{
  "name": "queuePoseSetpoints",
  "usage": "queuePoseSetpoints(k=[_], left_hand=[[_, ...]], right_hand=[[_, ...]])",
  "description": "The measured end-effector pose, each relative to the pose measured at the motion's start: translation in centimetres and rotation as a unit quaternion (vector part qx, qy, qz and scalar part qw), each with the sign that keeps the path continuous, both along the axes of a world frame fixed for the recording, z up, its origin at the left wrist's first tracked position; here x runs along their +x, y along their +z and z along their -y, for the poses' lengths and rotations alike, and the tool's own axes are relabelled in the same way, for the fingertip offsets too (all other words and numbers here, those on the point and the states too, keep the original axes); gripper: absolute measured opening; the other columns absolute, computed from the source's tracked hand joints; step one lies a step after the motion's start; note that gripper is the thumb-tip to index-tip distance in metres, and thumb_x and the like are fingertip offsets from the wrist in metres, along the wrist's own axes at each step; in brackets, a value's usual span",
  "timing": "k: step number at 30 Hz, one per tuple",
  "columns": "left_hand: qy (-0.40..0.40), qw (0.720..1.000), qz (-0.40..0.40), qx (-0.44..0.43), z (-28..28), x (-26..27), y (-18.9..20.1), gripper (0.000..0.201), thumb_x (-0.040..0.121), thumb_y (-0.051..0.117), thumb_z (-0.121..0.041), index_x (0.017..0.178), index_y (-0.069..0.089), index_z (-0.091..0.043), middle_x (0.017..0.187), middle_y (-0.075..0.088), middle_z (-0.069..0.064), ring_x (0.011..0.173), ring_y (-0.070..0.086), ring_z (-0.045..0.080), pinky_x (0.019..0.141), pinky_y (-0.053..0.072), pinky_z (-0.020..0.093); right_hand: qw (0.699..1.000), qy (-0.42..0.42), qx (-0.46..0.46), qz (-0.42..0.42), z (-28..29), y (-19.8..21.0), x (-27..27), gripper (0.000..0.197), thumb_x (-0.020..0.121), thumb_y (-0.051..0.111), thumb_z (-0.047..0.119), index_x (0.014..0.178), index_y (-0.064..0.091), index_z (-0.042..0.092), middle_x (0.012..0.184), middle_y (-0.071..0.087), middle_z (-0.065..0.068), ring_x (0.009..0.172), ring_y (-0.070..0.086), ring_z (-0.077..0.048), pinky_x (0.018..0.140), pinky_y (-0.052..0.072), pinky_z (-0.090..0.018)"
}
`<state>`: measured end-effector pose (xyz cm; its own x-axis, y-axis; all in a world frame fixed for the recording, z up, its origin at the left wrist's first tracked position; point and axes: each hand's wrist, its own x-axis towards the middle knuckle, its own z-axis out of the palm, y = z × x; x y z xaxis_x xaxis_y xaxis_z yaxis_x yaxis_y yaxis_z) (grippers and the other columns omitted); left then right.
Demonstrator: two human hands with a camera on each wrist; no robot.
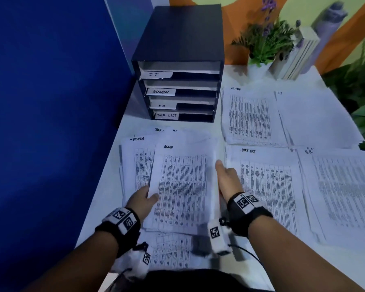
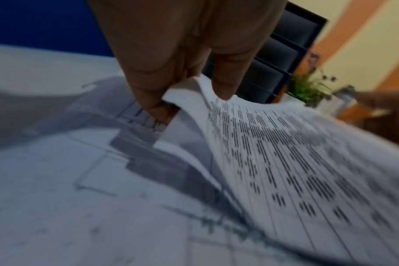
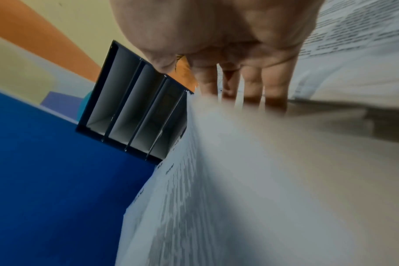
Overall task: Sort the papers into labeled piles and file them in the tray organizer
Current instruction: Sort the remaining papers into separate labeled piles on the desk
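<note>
A black tray organizer [image 1: 181, 32] [image 2: 282, 59] [image 3: 134, 108] stands at the back, its four trays labelled I.T, ADMIN, H.R and TASK LIST. In front of it lies a loose heap of printed sheets. On top is an ADMIN sheet [image 1: 183, 186] [image 2: 285, 153] [image 3: 239, 180], lifted a little. My left hand [image 1: 144, 197] [image 2: 171, 72] pinches its left edge, thumb on top. My right hand [image 1: 223, 175] [image 3: 239, 86] lies along its curled-up right edge with straight fingers, their tips hidden behind the paper. Sorted piles lie to the right: ADMIN [image 1: 249, 116], I.T [image 1: 312, 116], TASK LIST [image 1: 266, 186], H.R [image 1: 341, 186].
A blue partition [image 1: 51, 123] runs along the left edge of the white table [image 1: 105, 182]. A potted plant [image 1: 261, 43] and a white block of books [image 1: 293, 57] stand at the back right. Green leaves [image 1: 358, 91] reach in past the right-hand piles.
</note>
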<state>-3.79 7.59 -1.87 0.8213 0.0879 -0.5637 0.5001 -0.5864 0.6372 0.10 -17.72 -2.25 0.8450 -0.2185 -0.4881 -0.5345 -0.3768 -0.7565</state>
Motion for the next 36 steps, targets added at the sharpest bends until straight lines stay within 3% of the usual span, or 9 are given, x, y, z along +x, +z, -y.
queuePoseSetpoints(k=[4, 11, 16, 20, 25, 27, 30, 33, 36], left_hand=[[0.016, 1.0, -0.009, -0.004, 0.1, 1.7, -0.3, 0.028, 0.095, 0.057, -0.018, 0.122, 0.055, -0.015, 0.116, 0.061, -0.001, 0.102, 0.057, 0.017, 0.094, 0.045, 0.03], [0.088, 0.993, 0.034, -0.064, -0.8, 1.7, -1.3, 0.017, 0.081, 0.076, -0.021, 0.09, 0.064, -0.028, 0.085, 0.069, -0.012, 0.079, 0.065, 0.007, 0.075, 0.051, 0.026], [0.127, 0.991, 0.034, 0.008, -2.1, 1.8, -1.7, 0.039, 0.098, 0.049, -0.031, 0.071, 0.046, -0.004, 0.068, 0.043, 0.007, 0.067, 0.042, 0.021, 0.062, 0.031, 0.028], [0.161, 0.986, 0.04, 0.005, -2.8, 1.4, -2.1, 0.037, 0.098, 0.048, -0.026, 0.066, 0.04, -0.009, 0.065, 0.041, 0.005, 0.065, 0.041, 0.021, 0.063, 0.032, 0.029], [0.12, 0.992, 0.048, -0.015, -2.8, 1.0, -1.5, 0.035, 0.098, 0.048, -0.017, 0.063, 0.042, -0.016, 0.061, 0.039, 0.001, 0.06, 0.038, 0.019, 0.057, 0.028, 0.026], [0.106, 0.99, 0.084, 0.036, -3.8, 1.5, -1.7, 0.024, 0.095, 0.051, -0.013, 0.073, 0.059, -0.012, 0.075, 0.055, 0.006, 0.073, 0.052, 0.023, 0.064, 0.038, 0.025], [0.148, 0.98, 0.089, 0.101, -5.5, 2.0, -2.1, 0.038, 0.09, 0.062, -0.012, 0.128, 0.059, -0.011, 0.132, 0.049, 0.013, 0.116, 0.053, 0.029, 0.101, 0.043, 0.034], [0.146, 0.983, 0.074, 0.078, -6.2, 2.4, -2.3, 0.057, 0.084, 0.068, -0.006, 0.137, 0.049, -0.011, 0.129, 0.058, 0.011, 0.111, 0.059, 0.027, 0.098, 0.045, 0.034], [0.141, 0.983, 0.085, 0.082, -6.2, 2.6, -2.2, 0.049, 0.08, 0.07, -0.002, 0.127, 0.058, -0.009, 0.117, 0.066, 0.01, 0.103, 0.063, 0.025, 0.093, 0.048, 0.031]], right_hand=[[0.984, 0.093, -0.151, -0.001, -0.3, -0.7, -0.3, 0.024, 0.094, 0.049, 0.024, 0.112, 0.052, 0.007, 0.121, 0.045, -0.014, 0.09, 0.051, -0.027, 0.077, 0.038, -0.027], [0.992, 0.025, -0.123, 0.015, -0.1, 0.5, -0.1, 0.041, 0.098, 0.048, 0.013, 0.138, 0.042, 0.009, 0.128, 0.057, -0.018, 0.106, 0.059, -0.031, 0.077, 0.038, -0.025], [0.988, 0.018, -0.142, 0.051, 0.1, 0.5, 0.7, 0.017, 0.095, 0.048, 0.008, 0.107, 0.056, -0.001, 0.09, 0.058, -0.012, 0.075, 0.05, -0.021, 0.058, 0.034, -0.021], [0.991, 0.041, -0.102, 0.071, -1.2, 1.2, 1.2, 0.013, 0.093, 0.049, 0.011, 0.08, 0.048, 0.008, 0.071, 0.045, -0.006, 0.073, 0.047, -0.021, 0.051, 0.035, -0.022], [0.997, 0.049, -0.025, 0.063, -3.4, 1.2, 2.0, 0.023, 0.092, 0.056, 0.011, 0.078, 0.039, 0.015, 0.067, 0.04, 0.002, 0.057, 0.043, -0.013, 0.047, 0.036, -0.021], [0.996, 0.045, -0.049, 0.065, -3.9, 0.6, 2.1, 0.013, 0.09, 0.056, 0.009, 0.096, 0.047, 0.015, 0.069, 0.044, 0.003, 0.061, 0.047, -0.013, 0.052, 0.039, -0.023], [0.991, 0.081, -0.083, 0.062, -4.6, 0.0, 2.0, 0.054, 0.087, 0.053, 0.004, 0.136, 0.037, 0.018, 0.088, 0.06, -0.003, 0.079, 0.059, -0.025, 0.062, 0.043, -0.025], [0.985, 0.124, -0.118, 0.022, -5.2, -0.4, 1.8, 0.053, 0.086, 0.055, 0.003, 0.137, 0.046, 0.013, 0.111, 0.067, -0.012, 0.099, 0.063, -0.03, 0.079, 0.051, -0.029], [0.983, 0.134, -0.127, 0.0, -5.3, -0.9, 1.9, 0.032, 0.086, 0.057, 0.004, 0.116, 0.066, 0.01, 0.107, 0.069, -0.012, 0.101, 0.064, -0.028, 0.088, 0.051, -0.029]])
